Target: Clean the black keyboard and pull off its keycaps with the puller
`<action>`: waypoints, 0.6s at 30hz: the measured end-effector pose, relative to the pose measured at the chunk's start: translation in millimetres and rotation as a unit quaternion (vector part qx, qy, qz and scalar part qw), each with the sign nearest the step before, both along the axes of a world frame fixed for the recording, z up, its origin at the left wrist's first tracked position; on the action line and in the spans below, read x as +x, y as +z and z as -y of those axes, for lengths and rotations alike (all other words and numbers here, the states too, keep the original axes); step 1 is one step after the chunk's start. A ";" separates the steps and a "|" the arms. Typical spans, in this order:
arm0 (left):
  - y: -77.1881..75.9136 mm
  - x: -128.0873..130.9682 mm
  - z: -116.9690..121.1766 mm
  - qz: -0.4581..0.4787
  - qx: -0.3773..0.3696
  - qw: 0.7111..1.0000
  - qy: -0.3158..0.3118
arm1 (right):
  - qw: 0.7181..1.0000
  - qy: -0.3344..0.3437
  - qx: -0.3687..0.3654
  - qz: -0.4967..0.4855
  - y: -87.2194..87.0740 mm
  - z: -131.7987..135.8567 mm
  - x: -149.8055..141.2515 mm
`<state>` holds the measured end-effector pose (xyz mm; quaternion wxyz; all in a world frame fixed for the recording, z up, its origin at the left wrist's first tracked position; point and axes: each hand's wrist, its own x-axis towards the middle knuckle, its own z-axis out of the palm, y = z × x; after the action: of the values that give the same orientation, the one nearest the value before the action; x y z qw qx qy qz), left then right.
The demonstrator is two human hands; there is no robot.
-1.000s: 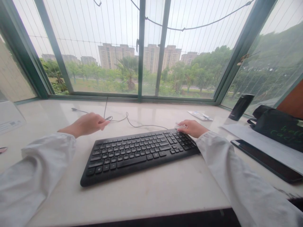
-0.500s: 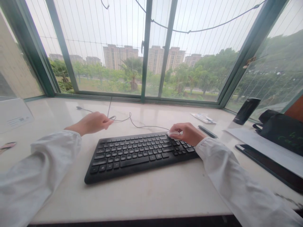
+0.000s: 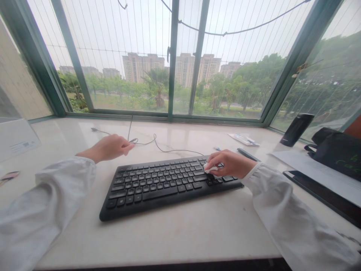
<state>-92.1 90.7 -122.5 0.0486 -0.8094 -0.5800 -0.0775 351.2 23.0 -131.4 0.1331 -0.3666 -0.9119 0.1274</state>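
A black wireless-style computer keyboard (image 3: pixel 158 184) lies on a white marble sill (image 3: pixel 180 233). My right hand (image 3: pixel 229 163) rests on its upper right keys, with fingers pinching a white tissue (image 3: pixel 210 168) against them. My left hand (image 3: pixel 105 148) hovers beyond the keyboard's left end. Its fingertips reach a small dark plug on a thin grey cable (image 3: pixel 169 150), though I cannot tell whether they grip it. White sleeves cover both forearms.
A black upright phone (image 3: pixel 296 130), a black bag (image 3: pixel 335 150), a dark tablet (image 3: pixel 318 192) and a white paper sheet (image 3: pixel 307 169) sit at right. A black pen (image 3: pixel 247 154) and a leaflet (image 3: pixel 244 139) lie behind my right hand. A white card stands at left, before the green-framed windows.
My right hand has moved from the keyboard's back edge down onto its right keys, carrying the tissue. My left hand stays by the cable.
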 end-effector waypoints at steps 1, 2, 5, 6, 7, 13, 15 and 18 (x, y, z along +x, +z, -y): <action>-0.3 -0.2 -0.2 0.000 0.001 1.000 -0.001 | 1.000 -0.001 -0.011 0.000 0.7 1.3 0.0; -0.7 -0.5 -0.4 0.001 0.002 1.000 -0.003 | 1.000 -0.001 -0.021 0.001 1.6 2.6 0.2; -1.8 -1.9 -0.9 0.000 0.003 1.000 -0.008 | 0.999 -0.005 -0.041 0.009 6.2 6.3 3.2; -2.1 -2.3 -1.0 0.000 0.004 1.000 -0.009 | 0.999 -0.008 -0.040 0.008 8.6 7.3 5.4; -2.2 -2.5 -1.1 -0.001 0.006 1.000 -0.009 | 0.999 -0.015 -0.033 0.001 11.2 8.1 8.2; -1.1 -0.7 -0.7 -0.008 0.005 1.000 -0.004 | 0.983 -0.145 0.092 -0.073 19.8 5.7 19.3; -0.7 -0.1 -0.7 -0.010 0.001 1.000 -0.005 | 0.977 -0.173 0.108 -0.063 14.1 1.4 15.8; -0.3 -0.1 -1.0 -0.008 -0.004 1.000 -0.002 | 0.984 -0.156 0.083 -0.021 1.8 -5.5 7.9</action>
<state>-92.1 91.6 -122.8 0.0499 -0.8113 -0.5784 -0.0690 359.2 28.5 -129.6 0.2005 -0.4895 -0.8479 0.0366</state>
